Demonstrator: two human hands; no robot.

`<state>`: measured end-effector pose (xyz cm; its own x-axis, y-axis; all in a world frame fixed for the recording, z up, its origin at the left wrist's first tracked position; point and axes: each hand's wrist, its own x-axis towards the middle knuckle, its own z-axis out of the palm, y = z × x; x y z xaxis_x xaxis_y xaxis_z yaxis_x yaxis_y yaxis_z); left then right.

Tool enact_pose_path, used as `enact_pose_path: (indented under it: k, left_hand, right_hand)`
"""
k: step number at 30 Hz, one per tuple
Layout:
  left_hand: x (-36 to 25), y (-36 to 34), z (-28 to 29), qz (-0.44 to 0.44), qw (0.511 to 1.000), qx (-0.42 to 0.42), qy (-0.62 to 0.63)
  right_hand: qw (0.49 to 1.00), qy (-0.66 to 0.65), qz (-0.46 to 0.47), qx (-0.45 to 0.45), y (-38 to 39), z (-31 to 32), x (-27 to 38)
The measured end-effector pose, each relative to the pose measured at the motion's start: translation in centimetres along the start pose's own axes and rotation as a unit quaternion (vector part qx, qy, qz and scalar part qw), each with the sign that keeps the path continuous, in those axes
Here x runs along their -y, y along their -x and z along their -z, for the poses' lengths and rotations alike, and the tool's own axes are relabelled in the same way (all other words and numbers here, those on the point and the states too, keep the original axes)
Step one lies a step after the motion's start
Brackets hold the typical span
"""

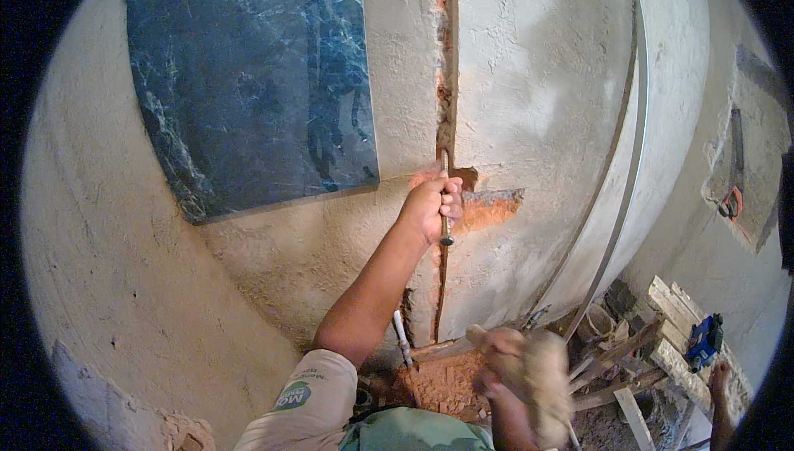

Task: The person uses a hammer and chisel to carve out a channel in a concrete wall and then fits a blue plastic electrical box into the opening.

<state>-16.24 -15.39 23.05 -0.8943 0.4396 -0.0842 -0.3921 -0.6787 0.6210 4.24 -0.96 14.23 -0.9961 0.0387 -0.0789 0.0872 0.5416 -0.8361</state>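
My left hand [428,209] is closed round a steel chisel [447,239], its struck end facing me. The chisel's far end reaches into a narrow vertical groove [443,112] cut in the plastered wall. Beside my fist, a broken-out patch of orange brick [488,209] and a dark hole lie open in the plaster. Low in front of me, my right hand [496,362] is smeared by motion and wrapped round what looks like a wooden mallet [546,381], its pale, thick head blurred.
A dark blue marbled panel [256,79] covers the wall at left. Orange rubble [447,381] and a white pipe [403,337] lie below the groove. At right are a long metal strip [633,170], wooden boards [686,360], a blue tool [705,342], a handsaw [736,162] and someone's limb [721,393].
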Motion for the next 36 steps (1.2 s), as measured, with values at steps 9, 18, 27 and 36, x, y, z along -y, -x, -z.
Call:
enact_pose_path:
  k: [9,18,27,36]
  left_hand:
    - [-1.2,-0.1,1.7,-0.011,1.000,0.006,-0.003]
    - [1.3,0.7,2.5,-0.050,0.998,0.001,-0.023]
    - [6.7,-0.5,-0.3,-0.206,0.972,-0.090,-0.066]
    - [7.9,-3.9,-3.3,-0.272,0.955,-0.115,0.019]
  right_hand:
    - [0.904,-0.051,0.361,-0.224,-2.4,-5.9,-3.1]
    - [0.952,-0.146,0.158,-0.219,-2.8,-6.3,-2.9]
    - [0.904,-0.241,0.226,-0.270,-3.3,-4.0,-9.0]
    - [0.798,-0.287,0.450,-0.281,-7.2,0.7,-9.2]
